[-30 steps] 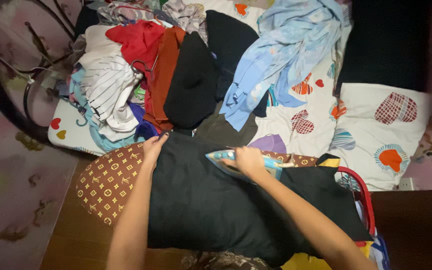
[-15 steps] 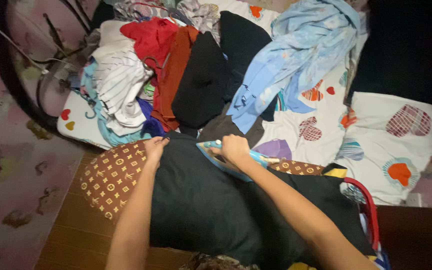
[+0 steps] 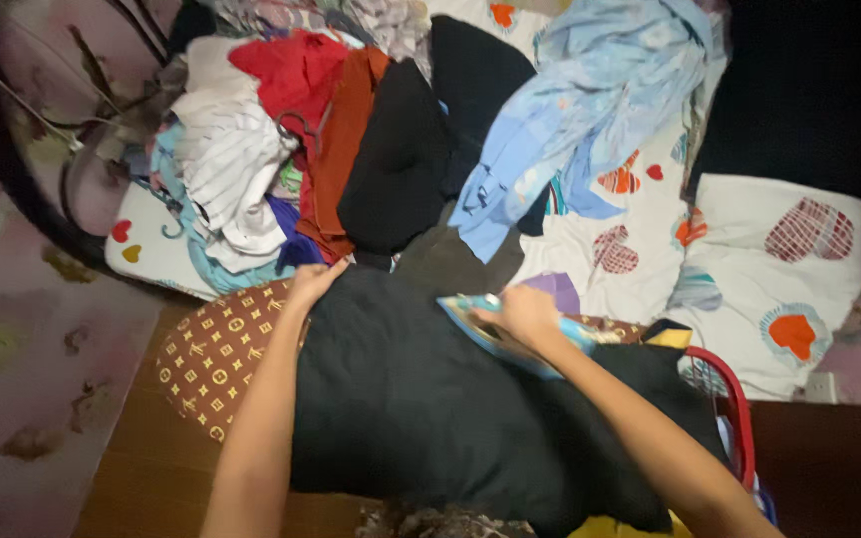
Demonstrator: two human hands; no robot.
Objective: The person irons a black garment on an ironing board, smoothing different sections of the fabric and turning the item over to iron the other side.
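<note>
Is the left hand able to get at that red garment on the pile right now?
Probably yes. The left hand rests at the black cloth's far edge, and the red garment lies uncovered on the pile beyond, with nothing between.

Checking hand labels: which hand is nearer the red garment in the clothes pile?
Left. The left hand presses the black cloth's far edge, just below the red garment. The right hand grips the blue iron, farther right.

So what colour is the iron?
Light blue; the iron shows in the head view, under the right hand on the black garment.
</note>
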